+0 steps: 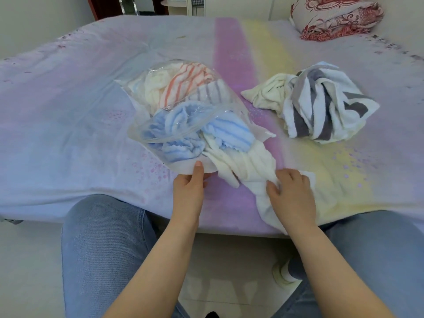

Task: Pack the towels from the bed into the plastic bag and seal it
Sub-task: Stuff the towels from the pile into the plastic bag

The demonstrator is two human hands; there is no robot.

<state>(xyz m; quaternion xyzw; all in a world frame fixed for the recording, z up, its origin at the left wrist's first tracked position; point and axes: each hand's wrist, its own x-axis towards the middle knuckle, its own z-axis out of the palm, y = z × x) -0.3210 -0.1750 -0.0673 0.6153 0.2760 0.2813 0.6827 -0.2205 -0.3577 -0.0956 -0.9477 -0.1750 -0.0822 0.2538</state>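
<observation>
Item: plastic bag, clear, lying on the bed just beyond our left hand. We pinch its near lip between thumb and fingers, we judge to keep the mouth open and the bag from sliding while it is filled

Contents: an orange-striped towel and pale ones at the end far from our hands; a blue towel at the mouth, partly spilling out

Item: white towel, half in the mouth, trailing back under our right hand, whose fingers curl round a bunched fold, we judge ready to feed it in

Item: grey-striped towel and a cream towel, heaped loose well beyond the right hand, unpacked

Bag unsealed
</observation>
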